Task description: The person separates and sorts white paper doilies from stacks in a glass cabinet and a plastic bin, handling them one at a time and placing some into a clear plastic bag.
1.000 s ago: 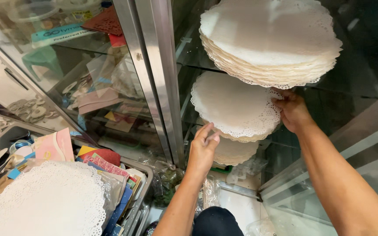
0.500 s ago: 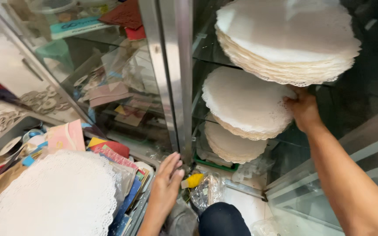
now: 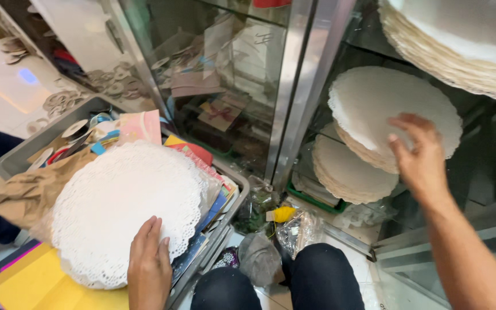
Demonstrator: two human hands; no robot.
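My left hand [image 3: 149, 264] lies flat on the near edge of a stack of round white lace paper doilies [image 3: 116, 201] that rests in a grey bin [image 3: 225, 221]. Its fingers are spread and hold nothing. My right hand [image 3: 417, 152] is raised inside a glass cabinet, open, with its palm against the front of another stack of white doilies [image 3: 374, 106] on a middle shelf. A bigger stack [image 3: 460, 40] sits on the shelf above it, a smaller one [image 3: 345, 169] on the shelf below.
The grey bin also holds crumpled brown paper [image 3: 35, 186], coloured card, ribbon rolls and a yellow sheet [image 3: 41, 284]. A metal cabinet post [image 3: 297, 86] stands between two glass sections. My dark-trousered knees [image 3: 317, 278], plastic bags and a yellow spool [image 3: 284, 214] lie below.
My left hand has dropped from the cabinet post down to the doilies in the bin. My right hand has shifted onto the front of the middle-shelf stack. The view has swung left and down.
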